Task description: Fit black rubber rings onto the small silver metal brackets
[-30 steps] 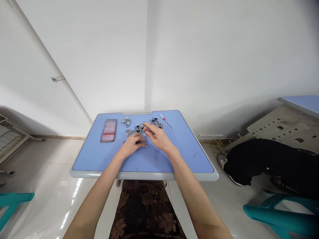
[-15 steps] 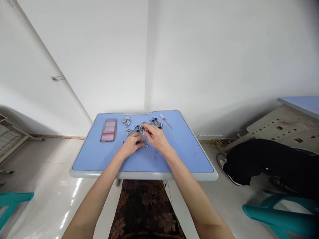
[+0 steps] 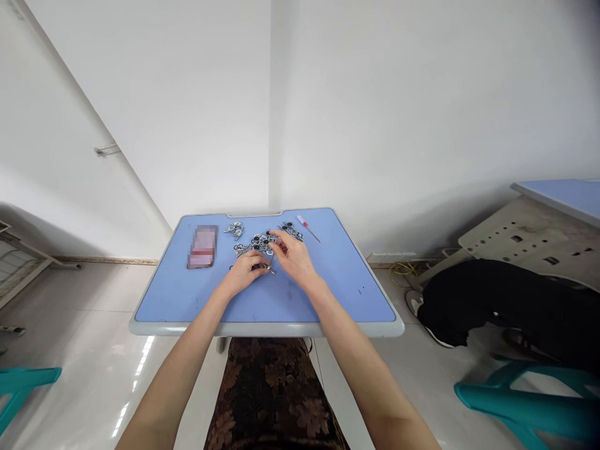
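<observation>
My left hand (image 3: 246, 270) rests low over the blue desk top (image 3: 281, 303), its fingers closed on a small silvery metal part (image 3: 272, 271) whose end pokes out past the fingertips. A heap of similar metal parts with black round pieces (image 3: 257, 242) lies just beyond it. My right hand (image 3: 293, 255) is at the right side of this heap, thumb and fingers bent toward each other. Whether something small is between them is hidden. More of these parts (image 3: 291, 231) lie behind the right hand, and a smaller silvery group (image 3: 235, 230) sits apart at the back left.
A phone (image 3: 203, 247) with a blurred screen lies at the desk's left. A thin red-and-white screwdriver-like tool (image 3: 308, 229) is at the back right. Beyond the desk stand a white wall, a teal stool (image 3: 525, 400) and a person's dark-clothed leg (image 3: 487, 300).
The view has shifted slightly, so the desk appears a little further left. Both hands stay in nearly the same places, and the left still holds its metal part.
</observation>
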`<state>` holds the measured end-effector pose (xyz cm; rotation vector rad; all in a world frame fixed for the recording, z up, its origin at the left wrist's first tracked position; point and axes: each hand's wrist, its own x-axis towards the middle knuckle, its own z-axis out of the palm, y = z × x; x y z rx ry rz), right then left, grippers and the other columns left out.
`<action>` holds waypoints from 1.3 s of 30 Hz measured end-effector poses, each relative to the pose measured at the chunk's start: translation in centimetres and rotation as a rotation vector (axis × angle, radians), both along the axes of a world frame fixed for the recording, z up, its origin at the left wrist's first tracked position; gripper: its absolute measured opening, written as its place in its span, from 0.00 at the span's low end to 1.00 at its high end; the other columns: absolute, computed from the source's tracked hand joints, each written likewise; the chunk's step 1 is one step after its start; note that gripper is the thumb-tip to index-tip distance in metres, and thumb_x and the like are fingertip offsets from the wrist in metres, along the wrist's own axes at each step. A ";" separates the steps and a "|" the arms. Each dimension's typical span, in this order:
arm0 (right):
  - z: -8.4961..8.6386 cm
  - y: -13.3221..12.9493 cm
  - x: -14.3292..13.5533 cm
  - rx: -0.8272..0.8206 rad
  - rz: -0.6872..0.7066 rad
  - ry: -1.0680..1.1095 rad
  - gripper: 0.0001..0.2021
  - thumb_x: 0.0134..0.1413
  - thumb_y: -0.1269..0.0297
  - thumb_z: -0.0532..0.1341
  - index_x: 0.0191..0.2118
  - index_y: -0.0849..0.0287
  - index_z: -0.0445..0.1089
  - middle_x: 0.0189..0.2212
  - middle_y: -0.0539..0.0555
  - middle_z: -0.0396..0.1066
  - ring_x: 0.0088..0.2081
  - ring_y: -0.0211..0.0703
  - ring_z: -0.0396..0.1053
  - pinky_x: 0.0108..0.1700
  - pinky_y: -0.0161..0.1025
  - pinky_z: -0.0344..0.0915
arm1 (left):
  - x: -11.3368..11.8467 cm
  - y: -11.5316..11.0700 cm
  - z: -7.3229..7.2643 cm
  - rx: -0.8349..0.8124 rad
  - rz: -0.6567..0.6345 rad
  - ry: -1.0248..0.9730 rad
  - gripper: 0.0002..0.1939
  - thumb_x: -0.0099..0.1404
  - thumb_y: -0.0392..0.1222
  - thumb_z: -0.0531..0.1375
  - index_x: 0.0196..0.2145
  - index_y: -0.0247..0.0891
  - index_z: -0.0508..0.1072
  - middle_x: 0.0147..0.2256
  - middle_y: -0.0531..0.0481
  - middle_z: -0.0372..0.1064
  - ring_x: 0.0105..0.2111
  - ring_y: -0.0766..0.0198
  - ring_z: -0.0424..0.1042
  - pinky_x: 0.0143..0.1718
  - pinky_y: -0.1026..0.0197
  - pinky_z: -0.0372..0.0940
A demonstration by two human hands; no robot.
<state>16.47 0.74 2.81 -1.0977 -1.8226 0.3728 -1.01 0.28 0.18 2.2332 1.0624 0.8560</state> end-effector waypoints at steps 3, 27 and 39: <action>0.1 0.1 0.0 -0.004 -0.012 0.097 0.13 0.57 0.63 0.55 0.46 0.58 0.68 0.29 0.52 0.70 0.27 0.40 0.67 0.33 0.38 0.66 | -0.1 0.1 0.2 -0.042 0.013 -0.037 0.06 0.60 0.38 0.61 0.36 0.38 0.76 0.39 0.48 0.69 0.38 0.62 0.69 0.40 0.58 0.65; 0.3 0.4 0.7 -0.111 0.061 0.223 0.11 0.55 0.64 0.56 0.45 0.57 0.64 0.28 0.51 0.70 0.28 0.41 0.68 0.33 0.40 0.68 | 0.0 -0.3 0.2 -0.040 0.029 0.006 0.11 0.56 0.38 0.64 0.38 0.38 0.71 0.38 0.49 0.68 0.37 0.62 0.68 0.40 0.59 0.64; 0.0 -0.8 -0.3 -0.025 0.297 0.119 0.12 0.59 0.66 0.55 0.48 0.53 0.68 0.39 0.53 0.70 0.35 0.40 0.69 0.39 0.41 0.72 | 0.3 -0.4 0.1 -0.014 0.049 0.007 0.06 0.56 0.35 0.63 0.34 0.37 0.70 0.34 0.50 0.65 0.34 0.61 0.66 0.37 0.59 0.63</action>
